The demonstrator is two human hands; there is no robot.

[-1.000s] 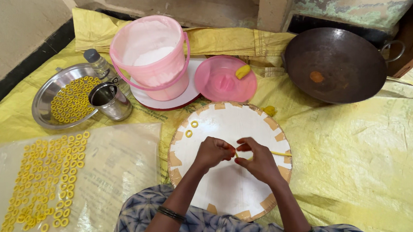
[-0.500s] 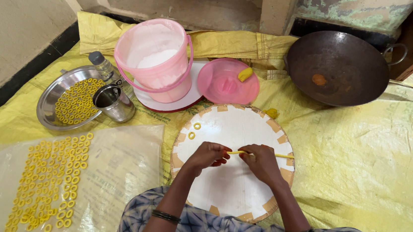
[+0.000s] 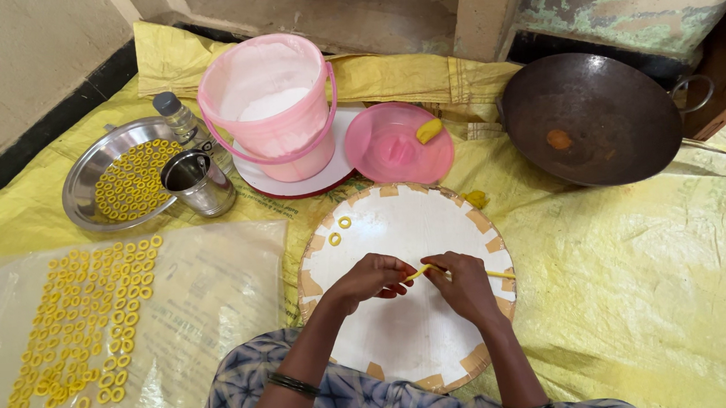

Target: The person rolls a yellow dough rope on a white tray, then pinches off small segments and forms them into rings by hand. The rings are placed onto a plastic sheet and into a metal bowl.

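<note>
Since a second ago both hands have slid a little toward the near edge of the round white board (image 3: 400, 227), and the view has tipped slightly; the two small dough rings (image 3: 340, 230) near the board's far left rim lie where they lay before, as do the things around the board.

The left hand (image 3: 376, 278) is curled, its fingertips pinched shut on the left end of a thin yellow dough strand (image 3: 439, 270). The right hand (image 3: 465, 284) is also curled, fingers closed over the strand just beside the left hand, so the two hands nearly touch at the fingertips. The strand runs on from under the right hand toward the board's right rim, lying on the white surface. Both hands rest low over the middle of the board.

The board lies on a yellow woven sheet (image 3: 677, 290) spread over the floor. Beyond it stands a pink bucket (image 3: 271, 107) with white flour inside, on a white plate, and just to its right a pink lid (image 3: 397, 144) bearing a yellow dough lump (image 3: 429, 130). To the left a steel plate (image 3: 103, 179) holds many yellow rings, with a steel cup (image 3: 197, 183) at its edge. A clear plastic sheet (image 3: 214, 304) on the near left carries rows of rings. A dark wok (image 3: 592, 118) sits at the far right.
</note>
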